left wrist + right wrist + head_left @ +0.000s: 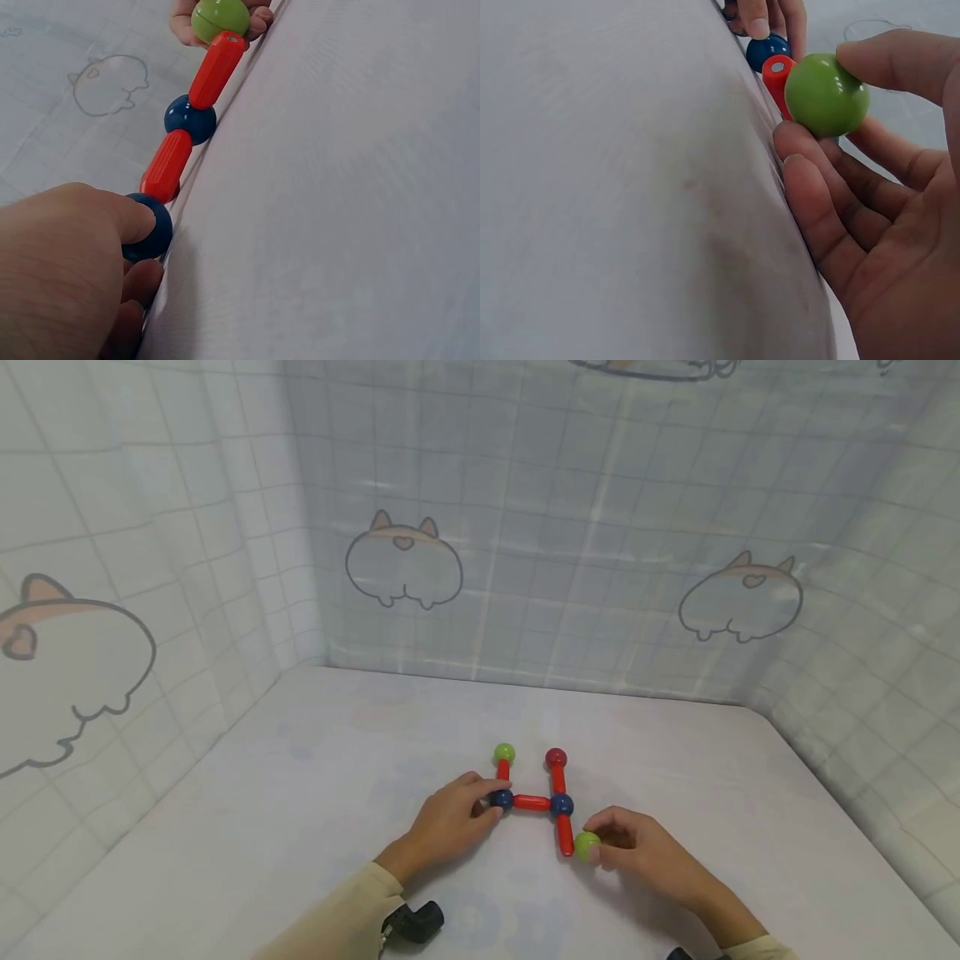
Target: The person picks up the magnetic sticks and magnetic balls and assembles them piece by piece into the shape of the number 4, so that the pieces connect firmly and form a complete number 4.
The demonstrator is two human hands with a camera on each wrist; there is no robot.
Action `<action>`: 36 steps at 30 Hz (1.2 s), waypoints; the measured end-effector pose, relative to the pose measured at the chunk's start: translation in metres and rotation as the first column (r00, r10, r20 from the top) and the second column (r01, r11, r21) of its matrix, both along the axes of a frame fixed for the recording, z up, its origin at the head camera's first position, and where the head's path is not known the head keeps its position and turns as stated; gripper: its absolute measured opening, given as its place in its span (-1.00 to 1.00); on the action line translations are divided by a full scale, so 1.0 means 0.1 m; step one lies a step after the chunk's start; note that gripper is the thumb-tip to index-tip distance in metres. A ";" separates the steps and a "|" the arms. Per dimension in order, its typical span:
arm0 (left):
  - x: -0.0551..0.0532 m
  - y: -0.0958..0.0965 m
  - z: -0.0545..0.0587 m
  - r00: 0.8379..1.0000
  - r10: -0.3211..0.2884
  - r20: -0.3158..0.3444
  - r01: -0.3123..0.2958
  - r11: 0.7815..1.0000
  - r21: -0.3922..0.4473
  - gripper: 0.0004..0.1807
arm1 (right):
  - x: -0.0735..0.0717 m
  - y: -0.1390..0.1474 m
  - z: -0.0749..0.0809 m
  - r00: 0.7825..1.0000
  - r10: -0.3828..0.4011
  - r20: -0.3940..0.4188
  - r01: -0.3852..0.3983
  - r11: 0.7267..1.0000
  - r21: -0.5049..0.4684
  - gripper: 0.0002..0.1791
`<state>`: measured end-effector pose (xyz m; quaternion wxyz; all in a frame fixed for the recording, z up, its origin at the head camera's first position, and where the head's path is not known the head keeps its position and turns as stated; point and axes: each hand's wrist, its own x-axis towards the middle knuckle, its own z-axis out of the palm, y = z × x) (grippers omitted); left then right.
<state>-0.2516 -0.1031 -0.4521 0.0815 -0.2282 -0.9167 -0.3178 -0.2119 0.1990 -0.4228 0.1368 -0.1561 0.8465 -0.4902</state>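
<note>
On the table lies a joined frame of red rods and balls. My left hand point(454, 817) pinches its left blue ball point(150, 234) between thumb and fingers. A red rod point(532, 802) links this to a second blue ball point(562, 805). Beyond them, short rods end in a green ball point(505, 752) and a dark red ball point(556, 758). Toward me, another red rod point(566, 836) runs from the second blue ball, its end bare. My right hand point(647, 852) holds a separate green ball point(827, 95) by its thumb and fingers, right beside that bare end.
The white table point(360, 727) is bounded by a tiled-pattern curtain point(525, 568) with cartoon animal prints at the back and both sides. A black wrist device point(420, 922) sits below the left sleeve point(337, 914).
</note>
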 end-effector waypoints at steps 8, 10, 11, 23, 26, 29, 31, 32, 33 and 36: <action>0.00 0.01 -0.04 1.000 0.010 -0.024 -0.011 1.000 -0.005 -0.59 | 0.06 -0.02 0.00 0.999 0.035 0.017 -0.035 0.999 0.019 -0.66; 0.00 0.01 -0.04 1.000 0.012 -0.028 -0.012 1.000 -0.004 -0.59 | 0.08 -0.03 0.00 0.999 0.042 0.008 -0.042 0.999 0.028 -0.67; -0.01 0.01 -0.04 0.999 0.012 -0.031 -0.012 1.000 -0.003 -0.60 | 0.08 -0.04 0.00 0.999 0.043 0.002 -0.043 0.998 0.034 -0.67; -0.01 0.02 -0.04 1.000 0.011 -0.026 -0.011 1.000 -0.002 -0.59 | 0.09 -0.08 -0.04 1.000 0.003 0.005 -0.003 0.992 0.128 -0.63; -0.01 0.02 -0.03 1.000 0.014 -0.023 -0.014 1.000 -0.007 -0.59 | 0.09 -0.09 -0.03 1.000 -0.004 0.006 0.003 0.991 0.134 -0.63; -0.01 0.02 -0.03 1.000 0.016 -0.018 -0.017 1.000 -0.007 -0.59 | 0.09 -0.10 -0.02 1.000 -0.003 0.003 0.002 0.992 0.130 -0.63; -0.01 0.02 -0.02 1.000 0.018 -0.011 -0.018 1.000 -0.002 -0.59 | 0.09 -0.12 -0.02 1.000 -0.002 -0.002 0.002 0.992 0.128 -0.62; -0.01 0.02 -0.02 1.000 0.018 -0.007 -0.018 1.000 0.000 -0.59 | 0.09 -0.12 -0.02 1.000 -0.001 -0.005 0.001 0.992 0.127 -0.62; -0.01 0.02 -0.02 1.000 0.019 -0.004 -0.019 1.000 0.002 -0.59 | 0.09 -0.13 -0.02 1.000 0.000 -0.007 0.001 0.992 0.125 -0.62; -0.01 0.02 -0.01 1.000 0.022 -0.001 -0.022 1.000 0.000 -0.59 | 0.10 -0.14 -0.01 1.000 0.001 -0.015 0.001 0.992 0.123 -0.63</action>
